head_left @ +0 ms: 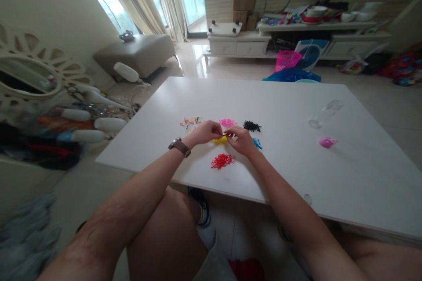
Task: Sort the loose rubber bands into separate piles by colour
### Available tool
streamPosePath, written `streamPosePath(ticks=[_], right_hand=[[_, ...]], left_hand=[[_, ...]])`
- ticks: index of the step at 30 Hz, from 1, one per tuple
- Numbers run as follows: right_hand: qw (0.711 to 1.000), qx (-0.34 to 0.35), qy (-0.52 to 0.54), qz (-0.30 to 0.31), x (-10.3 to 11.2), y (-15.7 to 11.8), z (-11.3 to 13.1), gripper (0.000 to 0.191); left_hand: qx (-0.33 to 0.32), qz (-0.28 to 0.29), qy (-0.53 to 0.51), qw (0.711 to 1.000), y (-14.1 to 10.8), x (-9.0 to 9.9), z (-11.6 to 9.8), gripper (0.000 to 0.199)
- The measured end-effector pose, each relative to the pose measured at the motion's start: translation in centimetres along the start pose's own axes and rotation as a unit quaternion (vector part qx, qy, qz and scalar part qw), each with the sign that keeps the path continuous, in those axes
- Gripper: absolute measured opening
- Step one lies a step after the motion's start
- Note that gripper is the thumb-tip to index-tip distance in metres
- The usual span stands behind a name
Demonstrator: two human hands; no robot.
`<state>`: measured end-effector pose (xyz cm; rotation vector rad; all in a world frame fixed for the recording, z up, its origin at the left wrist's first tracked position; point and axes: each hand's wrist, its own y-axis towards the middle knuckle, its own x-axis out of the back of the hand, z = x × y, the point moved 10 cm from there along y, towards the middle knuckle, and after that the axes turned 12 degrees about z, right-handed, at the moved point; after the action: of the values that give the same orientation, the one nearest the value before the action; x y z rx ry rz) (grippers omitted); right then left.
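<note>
My left hand (209, 131) and my right hand (238, 138) meet over the yellow pile (220, 140), both pinching a small dark band (223, 135) between their fingertips. Nearer me is a pile of red bands (222, 161). Beyond my hands lie a pink pile (227, 122) and a black pile (252, 126). Blue pieces (257, 143) show partly from behind my right hand. Left of the pink pile, mixed coloured pieces (191, 121) are scattered.
On the right of the white table (290, 101) lie a clear plastic bottle (326, 114) and a pink object (327, 142). A small clear piece (307, 198) rests by the near edge. A pink basket (287, 59) stands beyond the table.
</note>
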<state>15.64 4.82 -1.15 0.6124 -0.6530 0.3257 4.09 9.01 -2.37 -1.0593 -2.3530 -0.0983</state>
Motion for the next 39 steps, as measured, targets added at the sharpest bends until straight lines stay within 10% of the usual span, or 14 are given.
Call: streamPosePath(ticks=[13, 21, 28, 39], right_hand=[[0.999, 0.004, -0.007, 0.033, -0.1, 0.2, 0.5, 0.013], [0.963, -0.216, -0.108, -0.115, 7.1, -2.0, -7.2, 0.012], [0.928, -0.308, -0.173, -0.116, 8.3, -3.5, -10.0, 0.015], [0.928, -0.288, -0.214, -0.101, 8.0, -3.3, -9.8, 0.016]], left_hand=[[0.006, -0.004, 0.008, 1.0, -0.3, 0.2, -0.1, 0.006], [0.051, -0.065, 0.052, 0.995, -1.3, 2.6, 1.2, 0.008], [0.06, -0.07, 0.042, 0.995, -2.0, 3.1, 1.8, 0.009], [0.195, -0.291, -0.033, 0.936, -8.9, 10.9, 9.2, 0.015]])
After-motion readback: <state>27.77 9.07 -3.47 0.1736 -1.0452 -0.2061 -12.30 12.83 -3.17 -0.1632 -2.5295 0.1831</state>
